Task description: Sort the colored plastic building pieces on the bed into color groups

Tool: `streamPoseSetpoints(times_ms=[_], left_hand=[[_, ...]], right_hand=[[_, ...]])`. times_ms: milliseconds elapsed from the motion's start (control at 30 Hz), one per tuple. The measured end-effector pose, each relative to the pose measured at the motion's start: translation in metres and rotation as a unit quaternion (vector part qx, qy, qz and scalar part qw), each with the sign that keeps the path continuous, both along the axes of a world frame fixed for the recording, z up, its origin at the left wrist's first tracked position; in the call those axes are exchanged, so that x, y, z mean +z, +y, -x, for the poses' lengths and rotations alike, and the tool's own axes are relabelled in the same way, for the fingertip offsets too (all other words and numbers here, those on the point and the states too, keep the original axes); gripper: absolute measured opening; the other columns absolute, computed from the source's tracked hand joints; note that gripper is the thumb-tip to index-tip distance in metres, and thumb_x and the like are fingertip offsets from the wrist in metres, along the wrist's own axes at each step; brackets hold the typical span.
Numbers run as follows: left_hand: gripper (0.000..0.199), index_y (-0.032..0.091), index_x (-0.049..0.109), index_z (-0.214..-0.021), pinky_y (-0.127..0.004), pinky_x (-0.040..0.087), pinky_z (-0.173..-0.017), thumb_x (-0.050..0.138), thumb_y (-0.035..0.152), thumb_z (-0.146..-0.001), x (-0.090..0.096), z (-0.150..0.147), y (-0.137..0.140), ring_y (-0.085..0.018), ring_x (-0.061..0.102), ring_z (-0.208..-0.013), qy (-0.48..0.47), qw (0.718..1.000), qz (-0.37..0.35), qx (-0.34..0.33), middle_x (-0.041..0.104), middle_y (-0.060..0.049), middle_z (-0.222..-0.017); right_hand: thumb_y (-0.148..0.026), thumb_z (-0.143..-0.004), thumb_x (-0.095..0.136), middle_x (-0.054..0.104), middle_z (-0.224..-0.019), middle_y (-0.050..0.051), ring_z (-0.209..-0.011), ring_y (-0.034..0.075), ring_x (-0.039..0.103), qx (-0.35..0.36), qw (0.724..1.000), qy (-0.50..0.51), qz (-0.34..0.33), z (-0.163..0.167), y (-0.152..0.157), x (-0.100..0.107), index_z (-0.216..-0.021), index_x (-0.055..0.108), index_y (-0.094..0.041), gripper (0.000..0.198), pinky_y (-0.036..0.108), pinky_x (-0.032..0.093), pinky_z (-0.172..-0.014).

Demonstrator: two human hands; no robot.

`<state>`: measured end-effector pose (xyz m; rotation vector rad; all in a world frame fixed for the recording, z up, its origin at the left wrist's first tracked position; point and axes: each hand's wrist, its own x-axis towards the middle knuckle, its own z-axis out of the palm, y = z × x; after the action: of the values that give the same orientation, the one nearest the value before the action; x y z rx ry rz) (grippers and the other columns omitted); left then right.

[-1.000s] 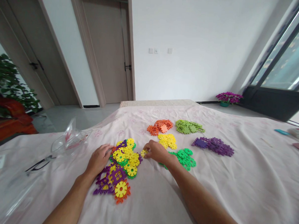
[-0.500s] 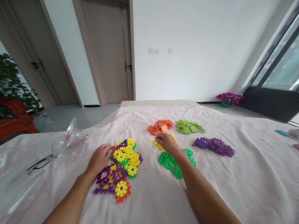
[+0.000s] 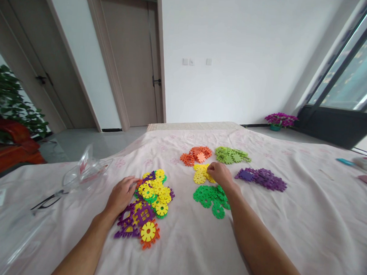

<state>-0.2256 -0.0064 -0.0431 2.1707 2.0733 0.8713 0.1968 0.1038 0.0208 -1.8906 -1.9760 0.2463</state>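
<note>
My left hand (image 3: 122, 193) rests at the left edge of a mixed pile, fingers stretched out and touching it near an orange piece. That pile has yellow notched discs (image 3: 158, 190) over green ones, with purple square pieces (image 3: 144, 214) below. At its near end a yellow disc (image 3: 148, 232) lies on an orange piece (image 3: 157, 235). My right hand (image 3: 221, 174) is over the right end of a small group of yellow discs (image 3: 199, 176), its fingers pinched together at them. Whatever is between those fingertips is hidden. Green notched discs (image 3: 207, 195) lie just nearer, partly beside my right wrist.
Behind are orange pieces (image 3: 196, 155) and light green pieces (image 3: 232, 155). Purple pieces (image 3: 265, 178) lie to the right. On the left of the cloth (image 3: 190, 251) are glasses (image 3: 49, 200) and clear plastic packaging (image 3: 86, 169). Small items, including a blue one (image 3: 346, 162), sit far right.
My right hand has shifted right across the yellow discs, uncovering those on the left. Its forearm has moved off part of the green group. My left hand stays at the mixed pile.
</note>
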Motion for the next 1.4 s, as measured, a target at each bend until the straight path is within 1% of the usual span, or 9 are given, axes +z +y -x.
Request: streamPoseSetpoints(times_ms=[200, 333, 467, 600, 700, 900, 1033, 1167, 1400], left_hand=[[0.039, 0.021, 0.067, -0.114, -0.040, 0.040, -0.107, 0.039, 0.035, -0.093, 0.001, -0.001, -0.001, -0.023, 0.056, -0.120, 0.000, 1.000, 0.005, 0.001, 0.062, -0.008, -0.127], [0.040, 0.020, 0.067, -0.116, -0.040, 0.040, -0.108, 0.038, 0.036, -0.093, 0.003, -0.003, -0.002, -0.023, 0.055, -0.121, -0.003, 1.000, 0.008, 0.002, 0.061, -0.009, -0.128], [0.039, 0.021, 0.068, -0.115, -0.040, 0.039, -0.108, 0.038, 0.036, -0.093, 0.006, -0.004, -0.004, -0.023, 0.055, -0.121, -0.004, 1.000, 0.008, 0.006, 0.062, -0.008, -0.128], [0.038, 0.023, 0.068, -0.113, -0.039, 0.041, -0.107, 0.039, 0.036, -0.093, 0.006, -0.004, -0.004, -0.022, 0.056, -0.120, -0.003, 1.000, 0.006, 0.005, 0.063, -0.007, -0.126], [0.039, 0.022, 0.068, -0.114, -0.039, 0.041, -0.106, 0.039, 0.037, -0.093, 0.006, -0.004, -0.004, -0.023, 0.056, -0.120, -0.003, 1.000, 0.004, 0.003, 0.063, -0.007, -0.126], [0.039, 0.022, 0.067, -0.116, -0.039, 0.040, -0.107, 0.038, 0.037, -0.094, 0.006, -0.004, -0.004, -0.022, 0.055, -0.121, 0.000, 1.000, 0.005, -0.003, 0.063, -0.007, -0.126], [0.040, 0.022, 0.067, -0.116, -0.038, 0.040, -0.107, 0.038, 0.037, -0.094, 0.006, -0.004, -0.004, -0.022, 0.055, -0.120, 0.000, 1.000, 0.006, 0.001, 0.063, -0.007, -0.126], [0.039, 0.022, 0.067, -0.116, -0.039, 0.040, -0.107, 0.038, 0.036, -0.094, 0.005, -0.003, -0.003, -0.022, 0.055, -0.120, 0.000, 1.000, 0.010, -0.002, 0.062, -0.007, -0.127], [0.038, 0.023, 0.067, -0.115, -0.037, 0.040, -0.107, 0.039, 0.036, -0.093, 0.006, -0.004, -0.003, -0.022, 0.055, -0.121, -0.005, 1.000, 0.003, -0.001, 0.063, -0.006, -0.125]], right_hand=[[-0.022, -0.080, 0.056, 0.070, -0.092, 0.006, -0.085, 0.019, 0.060, 0.017, 0.999, -0.017, -0.034, 0.017, -0.009, 0.007, -0.083, 0.072, -0.021, 0.016, 0.026, 0.034, -0.064], [-0.018, -0.080, 0.058, 0.070, -0.088, 0.004, -0.081, 0.016, 0.060, 0.142, 0.989, -0.004, -0.032, 0.048, -0.024, 0.018, -0.080, 0.072, -0.020, 0.014, 0.024, 0.035, -0.065], [-0.019, -0.080, 0.063, 0.069, -0.086, 0.002, -0.076, 0.013, 0.060, 0.285, 0.958, 0.040, -0.015, 0.078, -0.044, 0.020, -0.081, 0.074, -0.020, 0.011, 0.022, 0.038, -0.067], [-0.020, -0.080, 0.066, 0.068, -0.084, 0.000, -0.072, 0.011, 0.059, 0.385, 0.918, 0.100, 0.006, 0.100, -0.062, 0.015, -0.084, 0.075, -0.021, 0.010, 0.020, 0.039, -0.065], [-0.023, -0.078, 0.071, 0.067, -0.084, -0.001, -0.070, 0.010, 0.058, 0.432, 0.894, 0.116, 0.023, 0.113, -0.074, 0.011, -0.090, 0.075, -0.023, 0.013, 0.019, 0.039, -0.063], [-0.043, -0.072, 0.079, 0.065, -0.094, -0.001, -0.083, 0.014, 0.060, 0.501, 0.862, 0.067, 0.037, 0.124, -0.086, 0.005, -0.113, 0.071, -0.031, 0.043, 0.020, 0.040, -0.069], [-0.044, -0.074, 0.078, 0.064, -0.101, -0.001, -0.090, 0.015, 0.060, 0.522, 0.851, 0.029, 0.038, 0.122, -0.088, 0.004, -0.110, 0.072, -0.032, 0.039, 0.021, 0.039, -0.069], [-0.039, -0.070, 0.082, 0.061, -0.101, 0.000, -0.085, 0.014, 0.058, 0.497, 0.867, 0.031, 0.035, 0.121, -0.090, 0.006, -0.106, 0.071, -0.029, 0.039, 0.021, 0.039, -0.067], [-0.028, -0.063, 0.085, 0.060, -0.096, 0.000, -0.080, 0.011, 0.056, 0.430, 0.884, 0.170, 0.063, 0.124, -0.086, -0.001, -0.082, 0.070, -0.020, 0.025, 0.020, 0.042, -0.068]])
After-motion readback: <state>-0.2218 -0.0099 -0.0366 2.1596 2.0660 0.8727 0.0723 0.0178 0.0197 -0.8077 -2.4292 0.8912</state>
